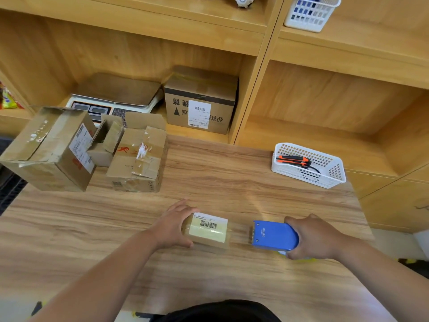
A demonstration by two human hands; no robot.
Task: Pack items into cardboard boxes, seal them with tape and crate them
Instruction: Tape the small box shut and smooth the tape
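Risk: left hand (173,225) clamps only the small box's (209,231) left end, right hand's (318,238) fingers wrap the tape dispenser (274,235); pulling may skew the tape.

Both bare forearms are stretched forward, the left angled in from the lower left and the right from the lower right. The left hand (173,225) is set against the left end of a small box (209,232), which is clasped between fingers on its far side and thumb on its near side. The right hand (313,238) is wrapped round the rear of a blue tape dispenser (275,235).
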